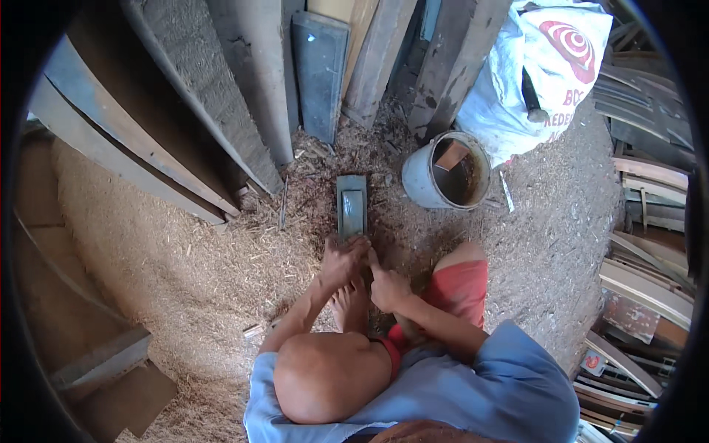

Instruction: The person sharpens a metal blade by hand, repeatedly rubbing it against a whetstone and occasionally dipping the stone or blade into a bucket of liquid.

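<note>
Grey block (353, 210) lies lengthwise on the floor (214, 273) ahead of you, presumably so your left hand (343, 262) and right hand (389, 288), together at its near end, reach it squarely, though whether they clasp anything can't be told.

Left grip (343, 264) and right grip (388, 286) close together, fingers (360, 242) bent, forearms (299, 310) angled inward

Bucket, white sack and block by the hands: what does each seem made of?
Bucket: probably plastic, dull and stained, by its rounded rim. Sack: likely woven plastic, slightly glossy, with crisp creases. Block: possibly stone, smooth and wet-looking, given its pale glint.
</note>
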Motion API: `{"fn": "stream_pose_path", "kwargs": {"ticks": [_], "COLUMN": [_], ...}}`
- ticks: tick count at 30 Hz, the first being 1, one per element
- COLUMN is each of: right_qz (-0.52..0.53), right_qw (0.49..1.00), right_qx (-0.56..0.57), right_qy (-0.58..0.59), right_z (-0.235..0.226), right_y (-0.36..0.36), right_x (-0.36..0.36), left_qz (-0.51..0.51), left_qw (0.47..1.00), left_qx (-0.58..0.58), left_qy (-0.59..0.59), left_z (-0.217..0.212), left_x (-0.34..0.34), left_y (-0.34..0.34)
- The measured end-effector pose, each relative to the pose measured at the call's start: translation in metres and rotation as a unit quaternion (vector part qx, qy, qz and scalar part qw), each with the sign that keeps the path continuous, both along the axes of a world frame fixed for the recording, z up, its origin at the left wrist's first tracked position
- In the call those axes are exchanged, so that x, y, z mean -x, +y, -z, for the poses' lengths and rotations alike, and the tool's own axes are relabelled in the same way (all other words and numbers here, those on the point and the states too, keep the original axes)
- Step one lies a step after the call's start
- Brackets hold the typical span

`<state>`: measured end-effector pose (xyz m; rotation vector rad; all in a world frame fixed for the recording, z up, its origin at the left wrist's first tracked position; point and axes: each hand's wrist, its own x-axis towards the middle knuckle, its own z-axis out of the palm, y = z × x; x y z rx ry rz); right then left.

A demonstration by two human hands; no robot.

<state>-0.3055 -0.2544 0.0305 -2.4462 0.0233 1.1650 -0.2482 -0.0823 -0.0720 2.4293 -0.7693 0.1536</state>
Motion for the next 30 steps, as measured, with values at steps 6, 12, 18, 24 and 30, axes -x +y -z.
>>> {"fn": "stream_pose_path", "kwargs": {"ticks": [6,12,18,24,30], "right_qz": [-0.051,-0.071,-0.028,-0.081,-0.032], "right_qw": [0.991,0.996,0.988,0.984,0.999], "right_qx": [-0.091,-0.05,-0.073,-0.109,-0.018], "right_qy": [-0.082,-0.033,-0.135,-0.117,-0.034], "right_z": [0.014,0.001,0.017,0.028,-0.004], "right_y": [0.016,0.006,0.006,-0.007,0.007], "right_x": [-0.129,-0.037,-0.061,-0.101,-0.003], "left_qz": [0.034,-0.003,0.015,-0.018,-0.012], "left_qw": [0.998,0.997,1.0,0.992,0.998], "left_qx": [0.024,0.036,0.022,0.057,0.043], "left_qy": [0.056,0.075,0.015,0.114,0.033], "left_z": [-0.038,-0.012,-0.014,-0.031,0.007], "left_x": [-0.098,-0.005,-0.058,-0.075,0.008], "left_y": [0.029,0.017,0.016,0.012,0.007]}}
